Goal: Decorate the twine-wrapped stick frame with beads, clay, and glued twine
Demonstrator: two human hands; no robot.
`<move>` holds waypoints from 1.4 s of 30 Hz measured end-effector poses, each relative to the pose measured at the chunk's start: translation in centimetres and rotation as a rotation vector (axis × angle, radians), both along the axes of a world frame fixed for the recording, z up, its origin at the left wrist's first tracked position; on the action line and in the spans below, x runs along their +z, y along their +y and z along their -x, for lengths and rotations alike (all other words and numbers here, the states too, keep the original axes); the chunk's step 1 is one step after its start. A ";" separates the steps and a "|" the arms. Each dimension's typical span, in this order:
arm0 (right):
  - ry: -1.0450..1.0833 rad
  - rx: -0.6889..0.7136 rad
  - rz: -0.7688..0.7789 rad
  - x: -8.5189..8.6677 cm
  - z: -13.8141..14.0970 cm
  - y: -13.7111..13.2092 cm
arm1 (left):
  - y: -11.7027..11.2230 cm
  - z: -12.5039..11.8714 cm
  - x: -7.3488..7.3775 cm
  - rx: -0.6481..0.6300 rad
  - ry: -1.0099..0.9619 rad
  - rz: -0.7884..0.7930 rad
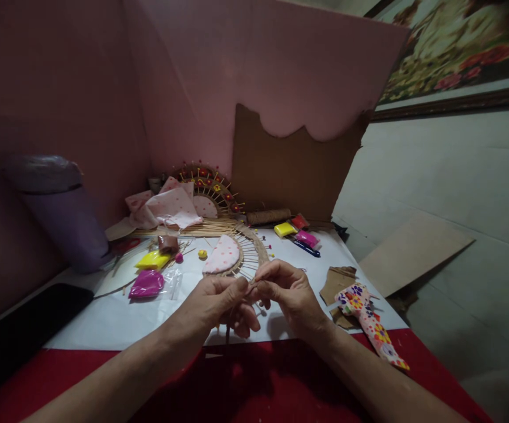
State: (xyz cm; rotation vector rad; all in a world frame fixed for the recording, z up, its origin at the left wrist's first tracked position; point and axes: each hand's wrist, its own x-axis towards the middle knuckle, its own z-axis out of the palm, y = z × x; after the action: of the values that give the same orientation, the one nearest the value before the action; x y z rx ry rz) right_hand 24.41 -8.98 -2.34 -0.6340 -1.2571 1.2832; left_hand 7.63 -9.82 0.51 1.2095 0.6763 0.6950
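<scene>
Thumb and forefinger of both the left hand [223,301] and the right hand [293,294] are pinching a small piece [251,284], too small and too hidden for its kind to be told. Both hands are meeting tip to tip, wrists apart and knuckles up, with the left hand's lower fingers curling beneath. Both forearms are slanting in from the near corners over the red cloth [325,390]. The piece is sitting between the fingertips, in front of the nearer half-round frame [262,251].

Two such frames are showing: this one, bearing one dotted half-disc [223,255], and a rear frame [222,191] standing upright by the wall. Six packets are lying in two groups: on the left, one magenta [146,285], one yellow [153,260] and one brown [167,242]; on the right, one yellow, one red and one magenta. Two little balls are resting between, one yellow [202,254], one magenta.

Below the hands, the near edge of the white sheet [104,326] is running along the red cloth. White surface is showing between the left packets and the left wrist, and a narrower strip is separating the right hand from a cardboard scrap [339,277] and a flower-patterned piece [380,335].
</scene>
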 end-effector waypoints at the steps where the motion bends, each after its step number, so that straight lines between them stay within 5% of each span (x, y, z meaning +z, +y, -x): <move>1: -0.001 0.001 -0.001 0.0 0.0 0.0 | -0.1 0.0 0.1 0.008 0.002 0.006; 42: -0.039 0.046 0.015 -0.1 -0.2 -0.1 | 0.2 -0.1 -0.8 0.044 0.027 -0.093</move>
State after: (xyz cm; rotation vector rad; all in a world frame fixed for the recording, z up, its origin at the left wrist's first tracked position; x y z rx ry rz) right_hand 24.56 -9.11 -2.47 -0.6465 -1.3012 1.3247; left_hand 7.77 -9.61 -0.33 1.2945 0.7008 0.7547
